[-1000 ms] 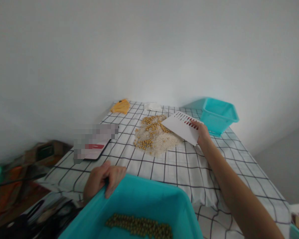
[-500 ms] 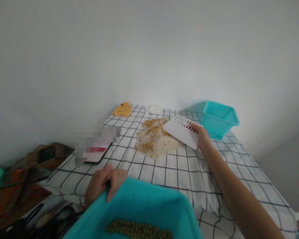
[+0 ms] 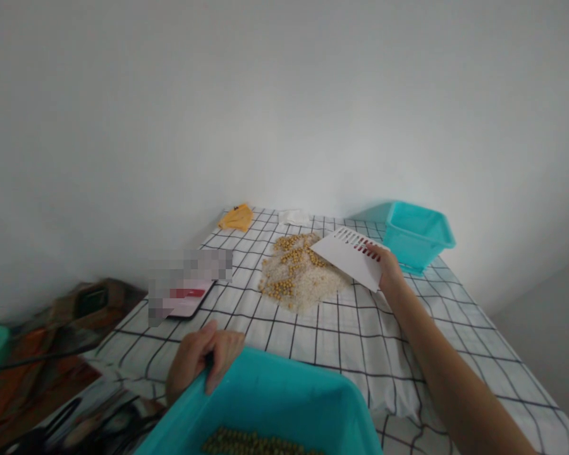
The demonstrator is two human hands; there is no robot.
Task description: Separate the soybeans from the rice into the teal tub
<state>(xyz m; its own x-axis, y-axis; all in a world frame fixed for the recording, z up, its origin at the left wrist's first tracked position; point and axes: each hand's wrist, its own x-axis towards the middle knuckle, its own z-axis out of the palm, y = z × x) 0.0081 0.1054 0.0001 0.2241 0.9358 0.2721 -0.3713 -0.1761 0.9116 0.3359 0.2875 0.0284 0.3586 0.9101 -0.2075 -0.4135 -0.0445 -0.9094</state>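
My left hand (image 3: 206, 357) is closed over the rim of a turquoise plastic bin (image 3: 294, 382) at the bottom of the view. Small greenish round beans (image 3: 260, 442) lie inside this bin, partly cut off by the lower frame edge. In my right hand (image 3: 386, 265), a thin white sheet with rows of slots (image 3: 348, 256) is pinched at its right side, and reddish patches show through some slots. The sheet's left corner reaches over a spread of pale rice-like grains (image 3: 313, 287) mixed with yellow round beans (image 3: 291, 256) on the checked cloth.
A second turquoise bin (image 3: 417, 237) stands at the back right, by the wall. On the checked tablecloth (image 3: 322, 341) lie a yellow cloth (image 3: 237, 218), a white cloth-like piece (image 3: 294, 217) and a partly blurred dark-edged device (image 3: 189, 303). Boxes (image 3: 92, 300) clutter the floor at left.
The whole scene sits slightly lower in the picture, and less of the near bin's contents shows. Both hands keep their grips, with little movement relative to the table.
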